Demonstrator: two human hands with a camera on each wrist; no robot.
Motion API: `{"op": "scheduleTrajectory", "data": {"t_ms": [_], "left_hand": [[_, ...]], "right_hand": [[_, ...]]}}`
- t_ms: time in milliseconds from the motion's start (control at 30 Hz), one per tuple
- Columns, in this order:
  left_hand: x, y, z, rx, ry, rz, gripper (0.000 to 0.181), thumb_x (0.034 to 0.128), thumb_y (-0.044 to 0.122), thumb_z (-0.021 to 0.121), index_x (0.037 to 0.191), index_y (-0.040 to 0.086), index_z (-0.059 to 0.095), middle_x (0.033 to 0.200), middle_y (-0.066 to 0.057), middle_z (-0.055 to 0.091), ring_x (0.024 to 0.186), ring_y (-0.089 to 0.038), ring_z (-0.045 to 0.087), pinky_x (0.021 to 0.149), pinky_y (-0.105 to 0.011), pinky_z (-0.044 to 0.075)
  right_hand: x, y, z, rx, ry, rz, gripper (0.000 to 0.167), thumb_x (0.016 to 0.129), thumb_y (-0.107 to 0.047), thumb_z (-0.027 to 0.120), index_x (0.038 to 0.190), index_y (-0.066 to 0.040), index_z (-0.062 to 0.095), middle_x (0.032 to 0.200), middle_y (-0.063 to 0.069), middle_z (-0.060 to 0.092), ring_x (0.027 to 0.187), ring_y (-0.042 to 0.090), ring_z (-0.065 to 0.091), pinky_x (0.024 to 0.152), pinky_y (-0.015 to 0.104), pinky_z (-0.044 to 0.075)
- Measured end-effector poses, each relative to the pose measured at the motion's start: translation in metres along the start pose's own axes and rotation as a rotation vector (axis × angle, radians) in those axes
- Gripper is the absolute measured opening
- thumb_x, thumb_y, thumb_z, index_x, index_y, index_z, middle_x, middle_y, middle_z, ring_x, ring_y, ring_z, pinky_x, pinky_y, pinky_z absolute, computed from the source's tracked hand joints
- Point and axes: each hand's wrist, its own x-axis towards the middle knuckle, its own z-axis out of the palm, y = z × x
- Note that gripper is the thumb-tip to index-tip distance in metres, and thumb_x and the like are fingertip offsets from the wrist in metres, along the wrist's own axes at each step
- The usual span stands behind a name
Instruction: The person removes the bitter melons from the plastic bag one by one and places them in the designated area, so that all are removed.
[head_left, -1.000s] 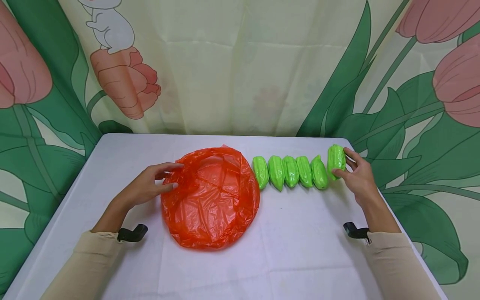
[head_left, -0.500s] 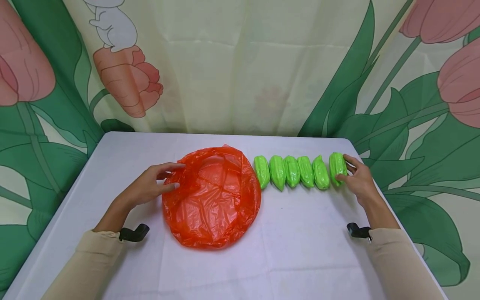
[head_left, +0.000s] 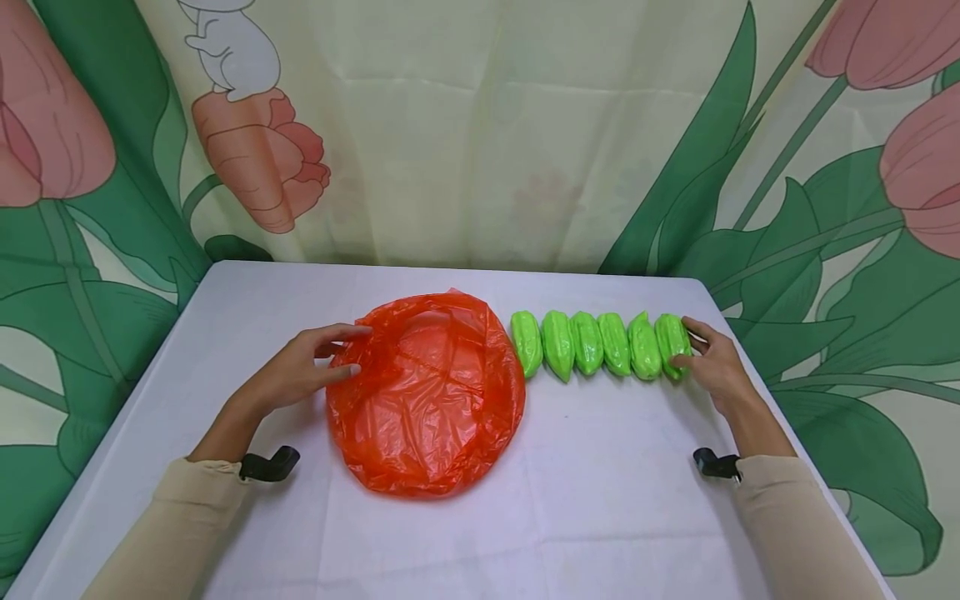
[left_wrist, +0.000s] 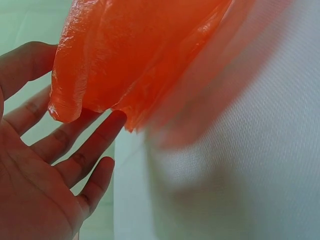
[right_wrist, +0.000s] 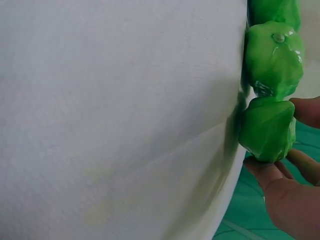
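In the head view my right hand (head_left: 716,362) holds a bright green, ridged bitter melon (head_left: 672,343) at the right end of a row, its thumb and fingers on the outer side. The right wrist view shows that melon (right_wrist: 269,129) between thumb and fingers, touching its neighbor (right_wrist: 275,57). My left hand (head_left: 296,367) is at the left rim of a round, open red plastic bag (head_left: 420,408), thumb and fingers apart. Up close in the left wrist view, the bag's edge (left_wrist: 75,75) hangs against the loosely spread fingers (left_wrist: 87,150).
Several more green bitter melons (head_left: 587,343) stand side by side between the bag and my right hand, the leftmost one (head_left: 527,343) against the bag's rim. All lie on a white-covered table (head_left: 585,500). A printed curtain (head_left: 465,167) hangs behind the far edge.
My right hand has lowered the rightmost bitter melon and moved it left against the row, so the gap has closed. My left hand stays at the bag's rim.
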Motion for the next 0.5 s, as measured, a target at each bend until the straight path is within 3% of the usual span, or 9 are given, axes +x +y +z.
{"op": "scheduleTrajectory", "data": {"t_ms": [500], "left_hand": [[0.0024, 0.0014, 0.0030, 0.017, 0.017, -0.026, 0.060, 0.0973, 0.019, 0.077, 0.153, 0.012, 0.056, 0.162, -0.020, 0.050, 0.149, -0.044, 0.044, 0.114, -0.066, 0.048]], "right_hand": [[-0.0004, 0.0014, 0.0027, -0.034, 0.030, -0.003, 0.091, 0.097, 0.002, 0.064, 0.171, -0.008, 0.012, 0.177, 0.023, 0.013, 0.164, 0.046, 0.013, 0.131, 0.062, 0.021]]}}
